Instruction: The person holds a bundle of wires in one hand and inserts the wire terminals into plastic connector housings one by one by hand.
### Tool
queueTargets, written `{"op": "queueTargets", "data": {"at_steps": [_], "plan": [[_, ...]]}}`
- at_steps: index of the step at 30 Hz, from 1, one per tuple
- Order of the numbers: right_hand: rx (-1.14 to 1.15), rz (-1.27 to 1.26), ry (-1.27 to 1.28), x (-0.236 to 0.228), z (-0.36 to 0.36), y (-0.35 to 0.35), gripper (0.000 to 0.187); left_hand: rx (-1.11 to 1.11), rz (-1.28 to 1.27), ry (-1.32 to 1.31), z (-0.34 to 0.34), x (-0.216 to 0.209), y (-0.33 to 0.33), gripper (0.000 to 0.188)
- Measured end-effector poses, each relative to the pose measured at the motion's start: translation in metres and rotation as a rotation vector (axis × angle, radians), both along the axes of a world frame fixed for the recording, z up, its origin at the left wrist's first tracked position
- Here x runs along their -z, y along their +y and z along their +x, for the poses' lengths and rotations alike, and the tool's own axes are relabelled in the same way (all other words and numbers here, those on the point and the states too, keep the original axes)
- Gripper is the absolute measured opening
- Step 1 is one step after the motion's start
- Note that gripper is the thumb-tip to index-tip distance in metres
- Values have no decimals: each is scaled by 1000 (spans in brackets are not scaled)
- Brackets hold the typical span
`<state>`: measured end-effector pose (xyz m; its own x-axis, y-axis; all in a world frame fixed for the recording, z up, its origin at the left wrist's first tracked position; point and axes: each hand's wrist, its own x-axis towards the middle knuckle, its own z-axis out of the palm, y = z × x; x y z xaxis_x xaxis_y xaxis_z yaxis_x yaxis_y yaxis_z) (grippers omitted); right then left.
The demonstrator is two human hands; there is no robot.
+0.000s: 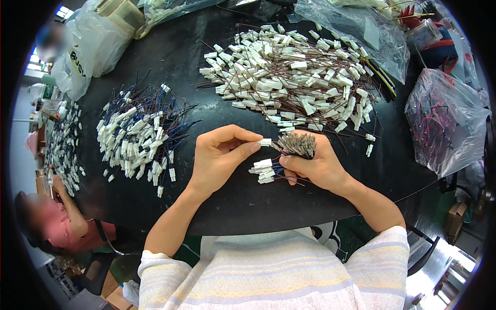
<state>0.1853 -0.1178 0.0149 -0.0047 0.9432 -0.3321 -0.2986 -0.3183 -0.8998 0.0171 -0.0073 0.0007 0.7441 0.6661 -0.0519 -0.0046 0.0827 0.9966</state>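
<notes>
Between thumb and forefinger, my left hand [219,155] pinches a small white plastic connector [265,142]. My right hand [323,163] is closed round a thick bundle of wires [298,145] whose many silvery terminal ends stick up beside that connector. From the underside of the same fist, several white connectors [262,169] on dark blue wires poke out to the left. Whether the pinched connector is joined to a wire of the bundle cannot be made out. Beyond both hands spreads a large heap of white connectors with brown wires [289,72].
A smaller heap of white connectors with blue wires [134,132] lies to the left on the black table [217,217]. Plastic bags stand around: a white one [103,41] far left, a clear one [444,119] with red wires at right. Another person [67,217] sits at the left.
</notes>
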Motion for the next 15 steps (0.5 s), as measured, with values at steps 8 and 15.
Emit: {"op": "queueTargets", "data": {"at_steps": [8,15], "plan": [[38,-9,-40,0,0,1,3,-20,-50,-55,-4,1,1,11],[21,12,-25,0,0,0,4,1,-3,-79,-5,3,1,11]]}}
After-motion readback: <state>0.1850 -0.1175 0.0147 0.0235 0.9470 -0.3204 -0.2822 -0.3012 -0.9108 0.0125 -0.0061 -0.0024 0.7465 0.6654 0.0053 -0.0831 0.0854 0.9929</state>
